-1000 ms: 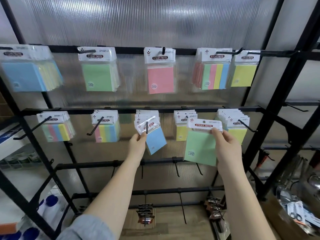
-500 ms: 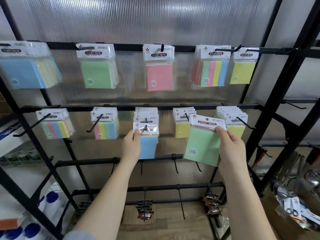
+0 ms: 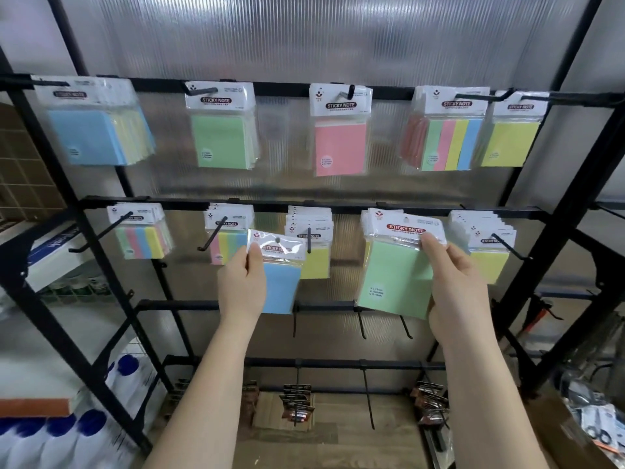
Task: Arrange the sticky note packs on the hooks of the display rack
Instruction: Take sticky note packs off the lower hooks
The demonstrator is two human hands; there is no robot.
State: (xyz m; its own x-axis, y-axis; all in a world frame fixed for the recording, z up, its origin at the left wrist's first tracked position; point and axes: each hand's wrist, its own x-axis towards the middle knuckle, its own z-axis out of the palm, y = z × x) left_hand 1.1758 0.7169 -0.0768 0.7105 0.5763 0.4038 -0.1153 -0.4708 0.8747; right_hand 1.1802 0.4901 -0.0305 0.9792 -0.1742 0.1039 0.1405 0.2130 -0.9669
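My left hand (image 3: 241, 286) pinches a blue sticky note pack (image 3: 282, 282) by its white header, held off any hook, just left of the middle hook (image 3: 309, 239) of the second row. My right hand (image 3: 453, 282) pinches a green sticky note pack (image 3: 394, 275) by its header, in front of the yellow packs (image 3: 367, 228) hanging on the fourth hook. The black display rack (image 3: 270, 207) carries packs on five hooks in the top row and five in the second row. Yellow packs (image 3: 316, 262) stay on the middle hook.
Below, a third bar (image 3: 324, 305) and a fourth bar (image 3: 338, 363) have bare hooks. Small dark packets (image 3: 297, 406) hang near the floor. White bottles with blue caps (image 3: 84, 431) stand lower left; a cardboard box of items (image 3: 592, 428) sits lower right.
My left hand has pulled the blue pack off the middle hook and moved it left and down. My right hand keeps the green pack in front of the fourth hook's yellow packs.
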